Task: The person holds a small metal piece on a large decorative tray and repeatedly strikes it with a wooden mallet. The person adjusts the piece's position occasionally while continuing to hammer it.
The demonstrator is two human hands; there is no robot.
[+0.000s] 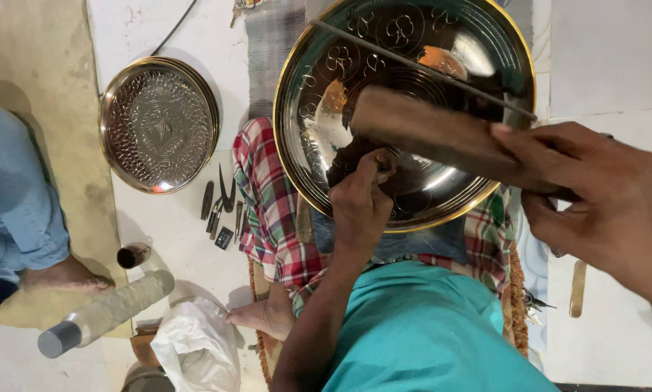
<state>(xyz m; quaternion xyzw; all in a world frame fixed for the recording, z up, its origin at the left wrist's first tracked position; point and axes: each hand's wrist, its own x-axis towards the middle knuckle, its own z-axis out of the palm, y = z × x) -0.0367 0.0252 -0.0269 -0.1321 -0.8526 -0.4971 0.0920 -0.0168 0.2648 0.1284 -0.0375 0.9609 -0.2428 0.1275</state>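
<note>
A large shiny metal plate (318, 80) with a gold rim and engraved flower patterns rests on my lap over a red checked cloth (271, 210). My left hand (358, 203) is closed around a small punch tool, its tip pressed on the plate's lower middle. My right hand (594, 196), close to the camera, grips a brown wooden mallet (427, 131) held over the plate. A thin rod (420, 69) lies across the plate's upper part.
A smaller engraved metal plate (159, 123) lies on the floor to the left. Beside it are several small hand tools (220, 203), a small cup (132, 254), a bottle (104, 312) and a white plastic bag (195, 348). Another person in blue (14, 210) sits at far left.
</note>
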